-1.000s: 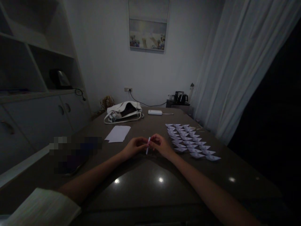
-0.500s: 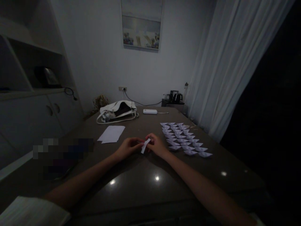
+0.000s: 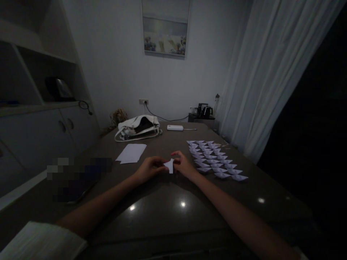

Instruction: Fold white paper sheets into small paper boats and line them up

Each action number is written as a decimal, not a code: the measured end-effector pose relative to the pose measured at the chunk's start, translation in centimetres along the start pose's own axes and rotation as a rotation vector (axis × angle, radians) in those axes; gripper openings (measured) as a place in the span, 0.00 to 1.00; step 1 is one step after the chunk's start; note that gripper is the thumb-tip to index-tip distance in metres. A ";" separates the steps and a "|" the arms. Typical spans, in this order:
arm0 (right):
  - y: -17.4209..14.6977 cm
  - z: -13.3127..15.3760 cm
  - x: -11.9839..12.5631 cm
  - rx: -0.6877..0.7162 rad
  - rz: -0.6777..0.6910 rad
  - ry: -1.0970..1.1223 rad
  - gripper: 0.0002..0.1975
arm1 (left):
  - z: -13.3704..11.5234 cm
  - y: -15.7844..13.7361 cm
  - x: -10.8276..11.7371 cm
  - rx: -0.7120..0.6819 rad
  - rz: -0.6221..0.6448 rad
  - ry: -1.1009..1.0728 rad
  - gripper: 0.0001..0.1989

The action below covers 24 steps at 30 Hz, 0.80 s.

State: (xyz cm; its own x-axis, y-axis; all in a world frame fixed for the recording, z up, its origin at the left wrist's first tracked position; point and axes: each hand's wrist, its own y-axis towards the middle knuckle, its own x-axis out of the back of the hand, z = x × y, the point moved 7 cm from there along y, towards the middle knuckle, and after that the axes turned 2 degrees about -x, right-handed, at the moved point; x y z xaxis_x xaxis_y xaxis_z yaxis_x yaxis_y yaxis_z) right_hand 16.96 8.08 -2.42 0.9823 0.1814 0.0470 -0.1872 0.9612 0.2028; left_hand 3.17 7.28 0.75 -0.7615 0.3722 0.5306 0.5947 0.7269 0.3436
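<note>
A small folded piece of white paper [image 3: 170, 166] is held above the dark table between both hands. My left hand [image 3: 150, 169] pinches its left side between thumb and fingers. My right hand [image 3: 183, 166] grips the right edge with the thumb and bent fingers, while the index finger arches above it. To the right stand rows of folded white paper boats [image 3: 217, 165], close to my right hand. Left of centre, beyond my left hand, lies a small stack of white paper sheets [image 3: 131, 153].
A white handbag [image 3: 127, 126] rests at the table's far left. Near the far edge is a white power bank [image 3: 175, 128] with a short cable. Something blurred out [image 3: 84, 177] lies at left. A black coffee maker [image 3: 204, 110] stands behind the table, beside a pale curtain [image 3: 252, 72].
The folded paper has turned from a slanted narrow strip to a wider, upright shape. My right index finger has lifted off it. The whole view has shifted slightly.
</note>
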 end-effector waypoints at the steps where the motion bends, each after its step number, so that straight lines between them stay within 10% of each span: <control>1: 0.1 0.0 0.2 0.006 -0.025 -0.001 0.22 | 0.4 0.1 0.0 0.025 -0.009 -0.035 0.23; 11: -0.3 1.6 -0.2 0.065 0.012 -0.004 0.15 | 1.7 0.2 1.2 0.202 -0.174 -0.275 0.23; 24: -0.2 2.3 0.2 0.262 -0.029 -0.134 0.12 | 1.9 0.2 -0.2 0.235 -0.056 -0.287 0.20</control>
State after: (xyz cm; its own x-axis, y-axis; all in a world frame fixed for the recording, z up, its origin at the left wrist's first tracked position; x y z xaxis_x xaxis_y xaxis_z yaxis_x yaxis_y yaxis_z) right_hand 17.15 7.48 -0.23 0.9807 0.1087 0.1627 -0.1718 0.8761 0.4505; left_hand 2.98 8.41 -0.77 -0.8524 0.4502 0.2658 0.4998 0.8510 0.1614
